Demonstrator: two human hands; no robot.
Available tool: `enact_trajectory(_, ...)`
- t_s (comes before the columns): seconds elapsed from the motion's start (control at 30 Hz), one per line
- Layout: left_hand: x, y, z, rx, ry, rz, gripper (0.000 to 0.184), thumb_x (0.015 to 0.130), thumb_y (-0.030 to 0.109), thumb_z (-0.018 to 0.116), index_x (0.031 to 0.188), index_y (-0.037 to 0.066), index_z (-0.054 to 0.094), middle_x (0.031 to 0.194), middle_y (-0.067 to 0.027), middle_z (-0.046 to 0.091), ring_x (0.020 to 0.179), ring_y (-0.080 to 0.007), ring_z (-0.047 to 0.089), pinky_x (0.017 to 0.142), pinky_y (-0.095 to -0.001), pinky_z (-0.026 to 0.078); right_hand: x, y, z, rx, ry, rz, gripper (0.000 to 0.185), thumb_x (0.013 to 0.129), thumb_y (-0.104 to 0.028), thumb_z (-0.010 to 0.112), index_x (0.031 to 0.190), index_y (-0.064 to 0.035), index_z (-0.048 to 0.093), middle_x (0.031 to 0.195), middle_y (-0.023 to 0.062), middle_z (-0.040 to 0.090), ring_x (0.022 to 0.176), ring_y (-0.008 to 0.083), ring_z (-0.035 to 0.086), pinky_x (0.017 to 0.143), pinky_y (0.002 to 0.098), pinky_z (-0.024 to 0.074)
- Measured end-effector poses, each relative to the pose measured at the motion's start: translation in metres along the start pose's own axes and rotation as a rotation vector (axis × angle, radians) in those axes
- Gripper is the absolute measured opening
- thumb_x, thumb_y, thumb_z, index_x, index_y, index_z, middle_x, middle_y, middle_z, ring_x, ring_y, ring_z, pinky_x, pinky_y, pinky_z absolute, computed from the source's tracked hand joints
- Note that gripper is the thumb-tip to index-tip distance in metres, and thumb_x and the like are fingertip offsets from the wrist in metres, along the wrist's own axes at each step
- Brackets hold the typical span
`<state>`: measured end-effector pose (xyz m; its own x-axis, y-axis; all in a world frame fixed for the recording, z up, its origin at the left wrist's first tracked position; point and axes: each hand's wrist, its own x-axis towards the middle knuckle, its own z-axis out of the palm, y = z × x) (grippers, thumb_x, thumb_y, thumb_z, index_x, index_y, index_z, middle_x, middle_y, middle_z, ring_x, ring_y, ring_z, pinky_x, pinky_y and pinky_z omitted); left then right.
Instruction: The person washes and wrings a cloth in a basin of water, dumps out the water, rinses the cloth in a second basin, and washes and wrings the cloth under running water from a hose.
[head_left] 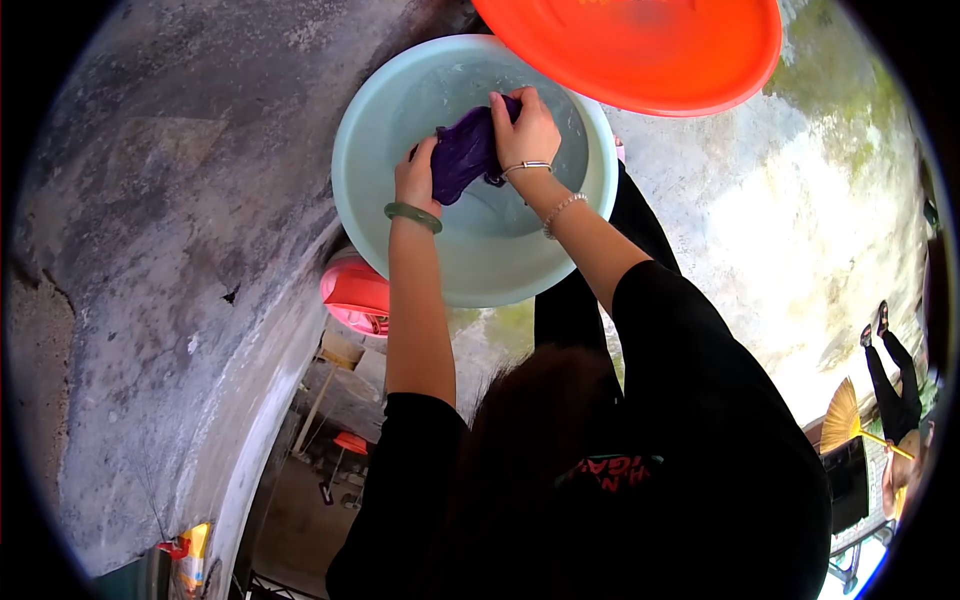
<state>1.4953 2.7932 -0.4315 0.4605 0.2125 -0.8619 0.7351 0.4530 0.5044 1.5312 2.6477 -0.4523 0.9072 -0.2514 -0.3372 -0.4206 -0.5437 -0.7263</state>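
Observation:
My left hand, with a green bangle at its wrist, grips one end of a wet-looking dark purple cloth. Closed on the cloth's other end is my right hand, which has a thin bracelet and a beaded one on its arm. The cloth is stretched between both hands above a pale blue basin with clear water in it. Its exact kind does not show, since it is bunched up. Some of my fingers are hidden behind the fabric.
An orange-red basin overlaps the blue basin's upper right rim. Below left sits a red plastic container. Concrete ground lies to the left. At far right are a person and a straw broom.

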Motion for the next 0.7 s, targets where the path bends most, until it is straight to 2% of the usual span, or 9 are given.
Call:
enact_trajectory(0.13, -0.004, -0.023, 0.005, 0.664, 0.28, 0.592, 0.056, 0.082, 0.034, 0.063, 0.123, 0.0, 0.045, 0.121, -0.0182, 0.05, 0.111, -0.029, 0.049, 0.094, -0.0384, 0.039, -0.018, 0.019, -0.012, -0.169, -0.117, -0.282, 0.041, 0.08, -0.032, 0.059, 0.118, -0.0167, 0.051, 0.122, 0.0097, 0.048, 0.116, 0.0272, 0.043, 0.09, 0.0457, 0.0384)
enact_trajectory(0.17, 0.003, -0.035, 0.005, 0.691, 0.238, 0.617, 0.063, 0.082, 0.04, 0.061, 0.131, 0.005, 0.039, 0.132, -0.0209, 0.039, 0.122, -0.0333, 0.037, 0.101, -0.0422, 0.029, -0.022, 0.019, -0.008, -0.279, -0.125, -0.333, 0.046, 0.08, -0.031, 0.059, 0.123, -0.0187, 0.047, 0.125, 0.0099, 0.045, 0.119, 0.0276, 0.039, 0.093, 0.0497, 0.0345)
enact_trajectory(0.27, 0.006, -0.061, 0.015, 1.292, 0.396, 0.598, 0.06, 0.084, 0.043, 0.052, 0.137, 0.018, 0.035, 0.139, -0.0192, 0.03, 0.126, -0.0362, 0.028, 0.1, -0.0472, 0.028, -0.032, 0.04, 0.02, -0.487, -0.251, -0.395, 0.063, 0.081, -0.029, 0.057, 0.138, -0.0254, 0.03, 0.133, 0.0122, 0.035, 0.13, 0.0297, 0.025, 0.1, 0.0637, 0.0203)
enact_trajectory(0.3, 0.007, -0.066, 0.019, 1.337, 0.443, 0.629, 0.056, 0.085, 0.041, 0.052, 0.134, 0.018, 0.04, 0.137, -0.0196, 0.033, 0.124, -0.0358, 0.032, 0.098, -0.0459, 0.032, -0.029, 0.036, 0.025, -0.554, -0.243, -0.385, 0.054, 0.082, -0.032, 0.056, 0.133, -0.0244, 0.039, 0.136, 0.0085, 0.033, 0.128, 0.0289, 0.03, 0.098, 0.0581, 0.0291)
enact_trajectory(0.37, 0.013, -0.069, 0.022, 1.248, 0.512, 0.635, 0.052, 0.086, 0.042, 0.048, 0.131, 0.015, 0.045, 0.133, -0.0205, 0.038, 0.118, -0.0375, 0.039, 0.096, -0.0428, 0.035, -0.019, 0.033, 0.031, -0.513, -0.341, -0.263, 0.043, 0.079, -0.029, 0.058, 0.121, -0.0199, 0.053, 0.13, 0.01, 0.043, 0.119, 0.0287, 0.042, 0.094, 0.0503, 0.0376)
enact_trajectory(0.43, 0.021, -0.059, 0.027, 0.72, 0.415, 0.418, 0.051, 0.089, 0.043, 0.044, 0.124, 0.006, 0.049, 0.124, -0.0196, 0.047, 0.111, -0.0344, 0.046, 0.096, -0.0381, 0.035, -0.013, 0.019, 0.041, -0.119, -0.262, -0.034, 0.032, 0.075, -0.027, 0.059, 0.104, -0.0137, 0.063, 0.113, 0.0117, 0.056, 0.101, 0.0303, 0.054, 0.085, 0.041, 0.0453)
enact_trajectory(0.5, 0.006, -0.027, 0.037, -0.294, 0.091, -0.15, 0.047, 0.093, 0.042, 0.037, 0.122, 0.006, 0.046, 0.114, -0.0085, 0.055, 0.106, -0.0222, 0.053, 0.087, -0.0356, 0.045, -0.022, -0.015, 0.02, 0.077, -0.272, -0.034, 0.023, 0.065, -0.028, 0.063, 0.077, -0.0079, 0.062, 0.077, 0.0105, 0.062, 0.074, 0.029, 0.059, 0.07, 0.0394, 0.0461)
enact_trajectory(0.53, -0.005, -0.014, 0.035, -0.445, -0.051, -0.316, 0.047, 0.093, 0.042, 0.037, 0.122, 0.006, 0.046, 0.114, -0.0083, 0.055, 0.106, -0.022, 0.054, 0.087, -0.0354, 0.045, -0.031, -0.029, 0.008, 0.136, -0.278, -0.134, 0.022, 0.065, -0.028, 0.064, 0.07, -0.0077, 0.059, 0.071, 0.0096, 0.061, 0.07, 0.0292, 0.059, 0.067, 0.0388, 0.0456)
enact_trajectory(0.7, 0.005, -0.023, -0.01, -0.534, -0.482, -0.271, 0.044, 0.094, 0.04, 0.037, 0.121, 0.006, 0.047, 0.114, -0.0074, 0.055, 0.104, -0.0209, 0.055, 0.085, -0.0347, 0.046, -0.073, -0.063, -0.012, 0.307, -0.296, -0.573, 0.03, 0.062, -0.025, 0.069, 0.049, -0.0106, 0.046, 0.052, 0.0003, 0.047, 0.053, 0.0191, 0.049, 0.052, 0.0313, 0.0332)
